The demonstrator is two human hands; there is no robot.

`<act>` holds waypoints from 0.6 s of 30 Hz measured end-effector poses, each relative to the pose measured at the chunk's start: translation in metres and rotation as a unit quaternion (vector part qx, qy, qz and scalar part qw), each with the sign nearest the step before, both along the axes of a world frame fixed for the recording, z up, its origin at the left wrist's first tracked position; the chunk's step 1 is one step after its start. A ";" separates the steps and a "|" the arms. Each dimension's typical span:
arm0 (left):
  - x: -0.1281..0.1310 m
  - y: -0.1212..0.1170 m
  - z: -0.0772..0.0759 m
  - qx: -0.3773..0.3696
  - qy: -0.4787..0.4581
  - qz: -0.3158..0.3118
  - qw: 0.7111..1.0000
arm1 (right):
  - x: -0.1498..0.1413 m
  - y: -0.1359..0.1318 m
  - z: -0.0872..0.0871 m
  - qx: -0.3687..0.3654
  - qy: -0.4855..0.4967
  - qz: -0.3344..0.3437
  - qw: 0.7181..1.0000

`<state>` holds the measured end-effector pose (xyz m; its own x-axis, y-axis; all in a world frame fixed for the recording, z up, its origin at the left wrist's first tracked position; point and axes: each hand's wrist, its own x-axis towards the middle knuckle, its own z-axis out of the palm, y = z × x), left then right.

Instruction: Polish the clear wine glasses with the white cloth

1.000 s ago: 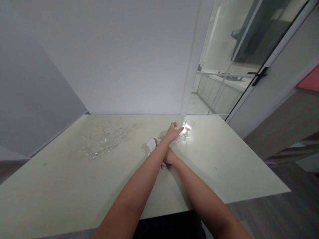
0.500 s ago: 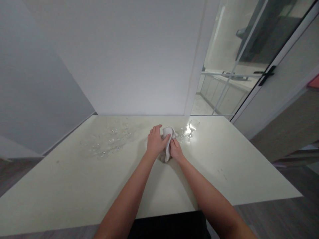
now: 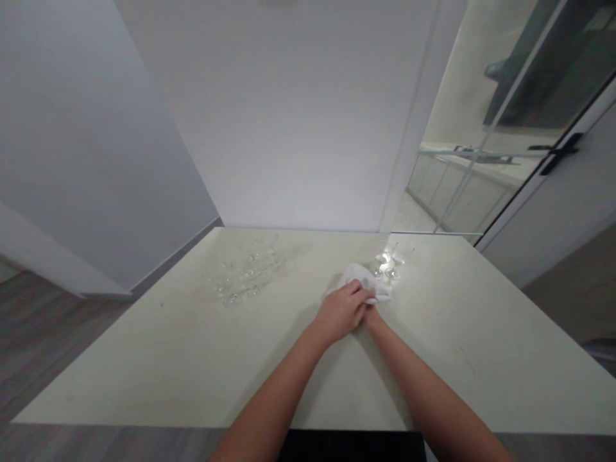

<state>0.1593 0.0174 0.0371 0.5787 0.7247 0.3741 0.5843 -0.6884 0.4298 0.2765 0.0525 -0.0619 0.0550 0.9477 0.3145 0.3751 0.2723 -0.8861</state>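
My left hand [image 3: 339,312] is closed over a white cloth [image 3: 362,280] near the middle of the cream table [image 3: 168,359]. My right hand [image 3: 371,316] is almost wholly hidden under and behind the left hand, and it touches the same cloth. Just beyond the cloth stand two clear stemmed glasses [image 3: 389,263], apart from my hands.
A group of several clear glasses [image 3: 245,279] stands at the back left of the table. A white wall runs behind the table. A glass door with a black handle [image 3: 561,154] is at the right. Wood floor shows on both sides.
My left hand came back from the glasses at the right and closed on the cloth. Both hands now press together on it, lower on the table. The view swung left.
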 end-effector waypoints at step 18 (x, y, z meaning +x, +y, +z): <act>-0.011 -0.050 -0.017 -0.093 -0.076 -0.150 0.981 | -0.001 -0.024 0.001 0.049 0.101 -0.050 0.992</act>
<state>0.1485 -0.0329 0.0202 0.7234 0.5949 0.3504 0.2869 -0.7206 0.6312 0.2751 0.0281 -0.0613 0.2185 0.8997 0.3780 0.2221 0.3313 -0.9170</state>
